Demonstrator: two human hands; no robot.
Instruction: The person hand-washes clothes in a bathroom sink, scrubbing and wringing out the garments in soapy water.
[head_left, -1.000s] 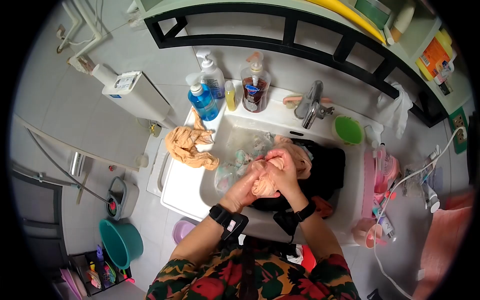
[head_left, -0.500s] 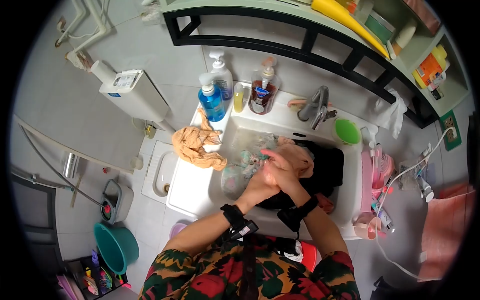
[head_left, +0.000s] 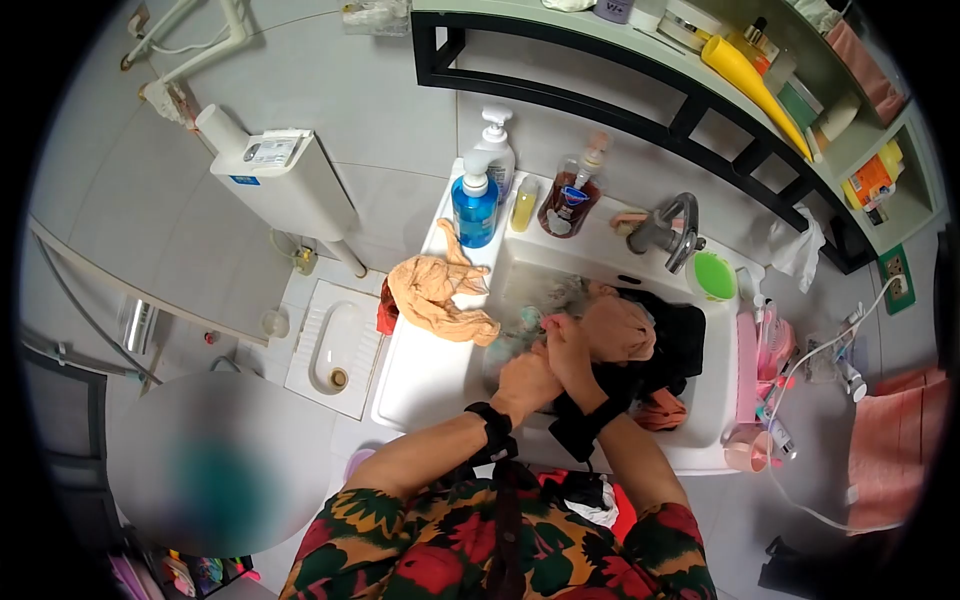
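My left hand [head_left: 528,383] and my right hand [head_left: 569,345] meet over the white sink [head_left: 705,430], fingers curled together. What lies between them is hidden by the hands. Just beyond the fingers, a pale patterned cloth [head_left: 520,322] with teal patches lies in cloudy water. To the right of my right hand are a beige-pink cloth [head_left: 620,328] and a black cloth [head_left: 682,340]. A small salmon-coloured cloth [head_left: 660,410] lies at the sink's near right. Both wrists wear black straps.
A tan cloth [head_left: 435,298] lies on the left ledge. Behind it stand a blue pump bottle [head_left: 475,212], a white pump bottle [head_left: 497,160] and a brown-red soap bottle [head_left: 570,205]. The faucet [head_left: 665,230] and a green cup [head_left: 712,275] are at the back right. A blurred patch covers the lower left.
The view has shifted, so the sink sits further right in it. My right fingers, stretched out before, are now curled in, and the hands are lower toward the patterned cloth.
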